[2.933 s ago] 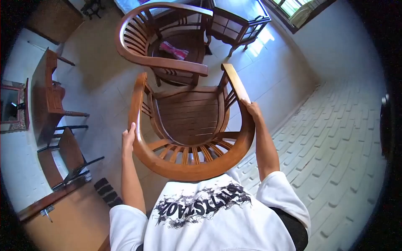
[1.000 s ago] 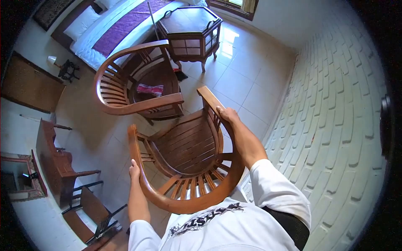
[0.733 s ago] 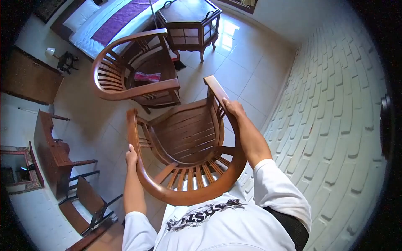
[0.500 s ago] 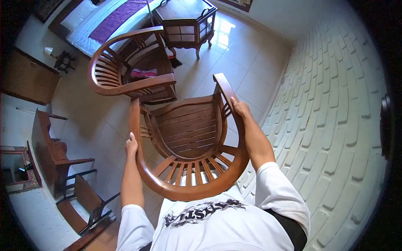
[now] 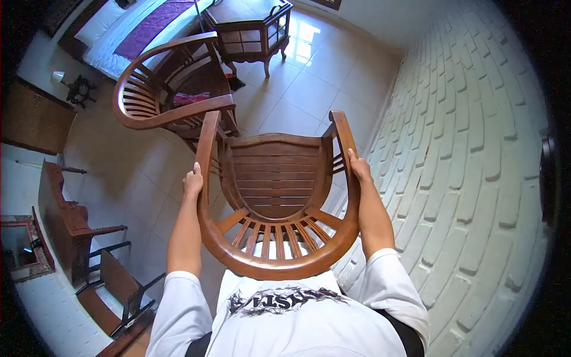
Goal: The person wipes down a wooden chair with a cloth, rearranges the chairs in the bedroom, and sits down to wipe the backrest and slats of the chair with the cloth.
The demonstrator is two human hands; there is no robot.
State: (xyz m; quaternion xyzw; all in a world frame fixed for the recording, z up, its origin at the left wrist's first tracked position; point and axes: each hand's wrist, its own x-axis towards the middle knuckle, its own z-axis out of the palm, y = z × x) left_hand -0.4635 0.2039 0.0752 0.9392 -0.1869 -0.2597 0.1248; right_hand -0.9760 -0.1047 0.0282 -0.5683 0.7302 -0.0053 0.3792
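Here the left hand (image 5: 193,181) and right hand (image 5: 360,167) grip the slatted armchair (image 5: 273,176)

Within the grip, the rounded, slatted wooden armchair (image 5: 273,184) is glossy reddish brown. Nearer than the grip, the white cloth T-shirt (image 5: 297,330) bears black print (image 5: 285,302). Right of the grip, the brick-patterned wall (image 5: 458,178) is pale grey-green.
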